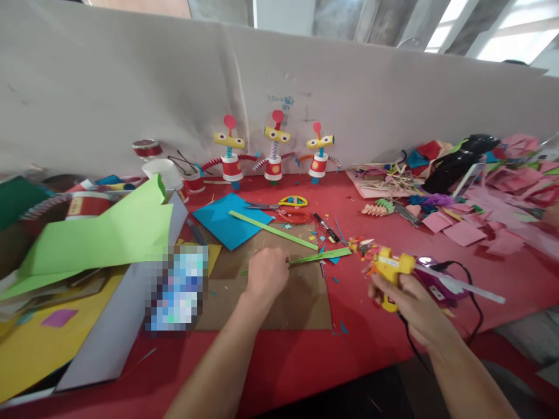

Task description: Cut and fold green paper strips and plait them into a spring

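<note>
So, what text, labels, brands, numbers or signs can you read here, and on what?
Nothing reads with certainty.
Blue handwriting on the pale wall: too blurred.
Pale label on the yellow glue gun in the right hand: too small.
Gold emblem on the middle figure's red cup: too small.
Pixelated patch: unreadable.

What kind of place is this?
Probably a craft workspace, judging by the yellow glue gun in use height above a red table, the loose green paper strips, and paper-cup figures along the back.
</note>
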Tool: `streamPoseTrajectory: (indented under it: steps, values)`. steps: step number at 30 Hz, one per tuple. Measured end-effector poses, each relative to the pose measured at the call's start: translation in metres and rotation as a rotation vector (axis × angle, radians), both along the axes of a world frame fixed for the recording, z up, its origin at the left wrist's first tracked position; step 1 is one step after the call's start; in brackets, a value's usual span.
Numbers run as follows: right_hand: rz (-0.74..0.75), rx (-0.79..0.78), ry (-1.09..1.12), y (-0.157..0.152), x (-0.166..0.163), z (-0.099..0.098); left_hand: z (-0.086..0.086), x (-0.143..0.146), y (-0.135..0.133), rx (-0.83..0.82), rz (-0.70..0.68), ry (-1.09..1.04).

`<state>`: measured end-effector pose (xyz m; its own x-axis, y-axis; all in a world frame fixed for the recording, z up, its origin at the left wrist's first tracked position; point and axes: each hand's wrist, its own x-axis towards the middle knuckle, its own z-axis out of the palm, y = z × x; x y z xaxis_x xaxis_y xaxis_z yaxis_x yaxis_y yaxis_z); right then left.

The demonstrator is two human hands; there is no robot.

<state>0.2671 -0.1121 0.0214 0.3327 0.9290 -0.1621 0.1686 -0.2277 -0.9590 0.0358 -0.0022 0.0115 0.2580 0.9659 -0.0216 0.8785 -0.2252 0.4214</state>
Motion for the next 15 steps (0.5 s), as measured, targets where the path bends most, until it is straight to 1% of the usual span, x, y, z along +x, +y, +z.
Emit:
streamPoseTrajectory:
  steps: [2,5,8,11,15]
  values:
    - [0.112,-0.033,-0.049,-0.002,-0.011,-0.003,0.001,0.001,0.0,-0.011,-0.029,0.035]
    - [0.196,-0.057,-0.146,-0.002,-0.021,-0.012,0.003,0.001,-0.001,-0.002,-0.076,0.074]
    - [0.225,-0.063,-0.246,0.002,-0.026,-0.017,0.006,0.001,-0.002,-0.026,-0.074,0.074]
    - [0.25,-0.078,-0.329,0.005,-0.03,-0.015,0.007,0.002,-0.002,-0.058,-0.07,0.08]
    - [0.294,-0.1,-0.354,0.008,-0.036,-0.015,0.005,0.002,-0.003,-0.053,-0.045,0.009]
